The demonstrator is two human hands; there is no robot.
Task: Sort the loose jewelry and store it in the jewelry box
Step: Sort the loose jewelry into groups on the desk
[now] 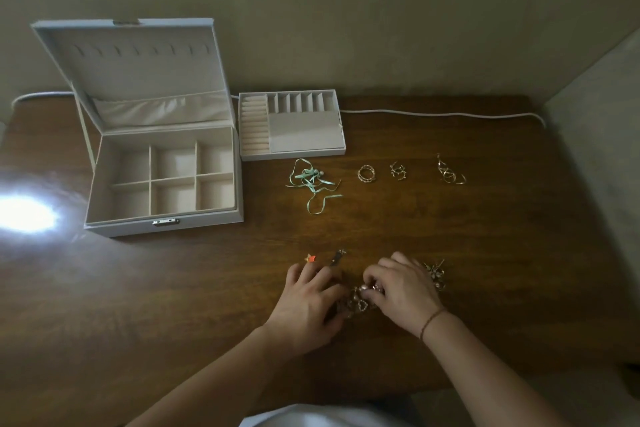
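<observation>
Resting on the wooden desk [415, 225], a white jewelry box [162, 180] is seen at the far left with its lid raised; six beige compartments are exposed in its base. Just beside its right wall a removable tray [292, 126] is laid flat, with ring rolls on the left and narrow slots along the back. In front of the tray a mint-green ribbon piece [311, 182] with small pearls is spread loosely. To its right, in a row and apart from one another, a coiled gold ring [367, 173], a small gold cluster [399, 170] and a twisted gold piece [448, 172] are laid out. Near the front of the desk a heap of tangled jewelry [360, 302] is worked by both hands. The left hand [308, 302] is laid over the heap's left side, its fingers relaxed and spread, gripping nothing visibly. The right hand [401, 291] has its fingers curled inward, pinching a pinkish bead item at the top of the heap. More gold pieces [435, 272] are noted just beyond the right hand. A small orange star [310, 257] and a dark clip [337, 256] lie just past the left fingertips. A white cable [450, 113] is run along the desk's back edge.
</observation>
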